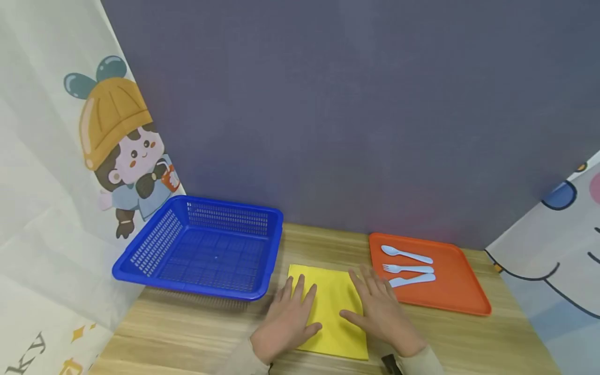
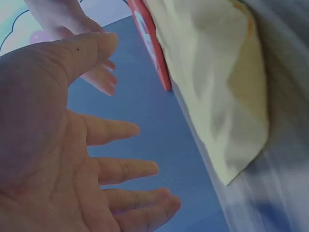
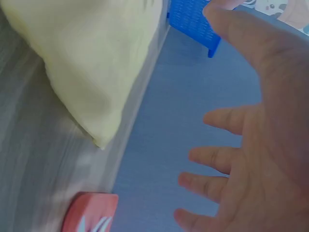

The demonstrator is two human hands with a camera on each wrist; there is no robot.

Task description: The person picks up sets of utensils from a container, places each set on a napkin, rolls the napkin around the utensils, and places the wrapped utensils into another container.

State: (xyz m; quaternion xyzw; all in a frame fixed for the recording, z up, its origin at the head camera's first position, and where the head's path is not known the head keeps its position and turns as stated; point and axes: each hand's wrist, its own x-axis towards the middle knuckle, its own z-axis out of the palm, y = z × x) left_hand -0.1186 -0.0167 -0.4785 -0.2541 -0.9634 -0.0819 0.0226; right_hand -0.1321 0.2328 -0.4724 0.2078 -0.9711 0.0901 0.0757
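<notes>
A yellow folded cloth (image 1: 330,304) lies flat on the wooden table, roughly square in outline. My left hand (image 1: 289,319) hovers over its left side with fingers spread, and my right hand (image 1: 382,315) is over its right edge, also spread. Both wrist views show the palms with a gap between them and the cloth (image 2: 207,72), which looks soft and slightly rumpled there. Neither hand holds anything. Beyond my right fingertips, a spoon (image 1: 407,254), a fork (image 1: 409,269) and a knife (image 1: 413,280), all pale blue, lie on an orange tray (image 1: 454,284).
To the left stands a blue plastic basket (image 1: 213,255) with slotted walls and nothing in it. A dark grey-blue panel (image 1: 351,114) rises behind the wooden table (image 1: 187,333). Printed curtains (image 1: 51,156) hang at both sides.
</notes>
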